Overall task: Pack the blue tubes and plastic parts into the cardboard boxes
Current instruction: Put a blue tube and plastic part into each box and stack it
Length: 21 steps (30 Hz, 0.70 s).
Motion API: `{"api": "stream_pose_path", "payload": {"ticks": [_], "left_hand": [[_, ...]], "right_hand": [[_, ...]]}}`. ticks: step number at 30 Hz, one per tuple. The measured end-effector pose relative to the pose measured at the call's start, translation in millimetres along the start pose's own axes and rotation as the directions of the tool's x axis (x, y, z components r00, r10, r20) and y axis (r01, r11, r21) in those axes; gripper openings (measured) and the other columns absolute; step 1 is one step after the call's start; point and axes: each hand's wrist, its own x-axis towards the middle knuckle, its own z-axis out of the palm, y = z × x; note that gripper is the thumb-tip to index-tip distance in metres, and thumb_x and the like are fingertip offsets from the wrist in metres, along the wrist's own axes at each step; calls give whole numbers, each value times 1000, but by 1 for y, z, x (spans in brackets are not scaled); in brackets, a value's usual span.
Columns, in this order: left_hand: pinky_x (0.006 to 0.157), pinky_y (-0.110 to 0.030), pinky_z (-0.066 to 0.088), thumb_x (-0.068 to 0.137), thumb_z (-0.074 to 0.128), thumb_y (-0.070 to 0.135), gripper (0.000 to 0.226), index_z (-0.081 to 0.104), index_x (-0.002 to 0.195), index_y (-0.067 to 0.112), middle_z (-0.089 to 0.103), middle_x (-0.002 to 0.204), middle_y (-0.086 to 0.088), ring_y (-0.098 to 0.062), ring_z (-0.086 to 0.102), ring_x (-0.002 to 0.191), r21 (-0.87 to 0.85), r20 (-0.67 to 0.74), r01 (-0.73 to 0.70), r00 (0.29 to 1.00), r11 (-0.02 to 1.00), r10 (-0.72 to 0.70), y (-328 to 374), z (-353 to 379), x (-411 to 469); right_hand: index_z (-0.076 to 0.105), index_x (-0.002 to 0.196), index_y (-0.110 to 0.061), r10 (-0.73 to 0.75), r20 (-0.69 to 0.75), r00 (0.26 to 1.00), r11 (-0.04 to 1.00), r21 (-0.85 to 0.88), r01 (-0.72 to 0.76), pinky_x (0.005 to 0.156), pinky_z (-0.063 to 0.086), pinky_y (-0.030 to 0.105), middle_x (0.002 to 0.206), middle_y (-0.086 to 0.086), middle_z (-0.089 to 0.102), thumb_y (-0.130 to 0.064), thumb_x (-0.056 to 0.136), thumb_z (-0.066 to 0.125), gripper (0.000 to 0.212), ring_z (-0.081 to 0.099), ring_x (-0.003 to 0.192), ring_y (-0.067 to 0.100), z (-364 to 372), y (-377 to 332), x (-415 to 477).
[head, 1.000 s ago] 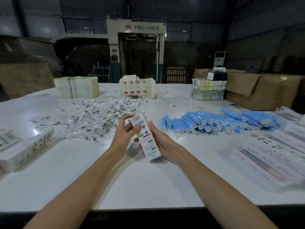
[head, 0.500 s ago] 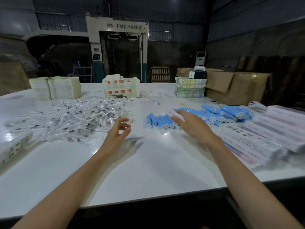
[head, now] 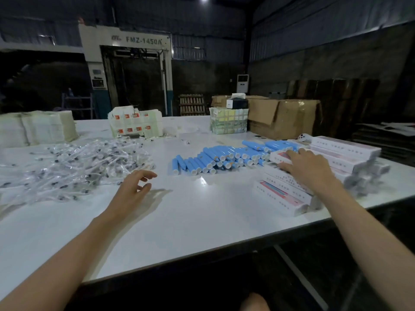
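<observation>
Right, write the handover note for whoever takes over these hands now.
Left hand: open, empty, over the table beside the plastic parts.
Right hand: fingers flat on top of the cardboard boxes stacked at the right.
Blue tubes lie piled between the two heaps.
Done: no packed box in view.
Left: pick a box, load a tube and parts, repeat.
</observation>
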Motion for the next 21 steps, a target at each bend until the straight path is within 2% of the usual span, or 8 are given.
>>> {"api": "stream_pose_path", "payload": {"ticks": [4, 6, 10, 12, 15, 18, 21], "left_hand": [[93, -30, 48, 104, 60, -3, 33, 72, 121, 23, 63, 127, 6, -18, 57, 120, 35, 23, -7, 1000, 999, 6, -4, 0, 1], [92, -27, 48, 104, 61, -2, 33, 73, 119, 25, 62, 125, 11, -15, 57, 119, 51, 32, -18, 999, 999, 16, -5, -1, 1], [96, -34, 51, 104, 61, 1, 33, 74, 115, 30, 60, 122, 10, -12, 57, 119, 64, 42, -25, 999, 998, 22, -8, -1, 2], [97, -35, 52, 104, 61, 1, 33, 73, 114, 30, 61, 122, 8, -11, 57, 119, 68, 46, -30, 999, 997, 27, -8, -1, 2], [97, -38, 54, 104, 62, 1, 33, 74, 114, 29, 64, 121, 5, -13, 59, 117, 70, 46, -29, 999, 997, 25, -10, -1, 1], [95, -40, 55, 104, 61, 2, 32, 74, 113, 30, 67, 117, 5, -11, 61, 113, 96, 45, -29, 999, 995, 25, -10, -2, -1], [91, -43, 56, 103, 61, 2, 32, 74, 110, 30, 69, 108, 9, -10, 63, 107, 151, 6, -16, 1000, 988, 16, -7, -3, -2]], "right_hand": [[51, 148, -29, -6, -13, 1000, 982, -190, 3, 110, 41, 50, 151, 11, 53, -69, 102, 32, 64, 46, 140, 31, 12, 6, -4], [53, 147, -29, -14, -41, 999, 971, -239, 4, 111, 39, 50, 152, 10, 50, -69, 102, 30, 64, 44, 142, 30, 14, 7, -5], [60, 139, -27, -59, -89, 994, 952, -304, 29, 111, 36, 50, 152, 9, 50, -70, 101, 34, 63, 43, 141, 29, 9, 4, 1], [67, 127, -23, -99, -162, 982, 958, -282, 50, 105, 40, 47, 139, 8, 59, -64, 103, 38, 56, 51, 129, 28, 3, -7, 4], [67, 119, -17, -188, -260, 947, 975, -168, 148, 91, 42, 41, 115, 6, 66, -40, 108, 41, 36, 58, 108, 26, -7, -48, 9], [66, 110, -13, -274, -260, 926, 961, -49, 271, 76, 40, 39, 100, 6, 67, -23, 105, 45, 23, 62, 96, 29, -18, -108, 15], [63, 95, -14, -366, -242, 899, 921, 41, 387, 63, 31, 37, 90, 6, 66, -15, 101, 49, 16, 64, 84, 29, -25, -177, 17]]}}
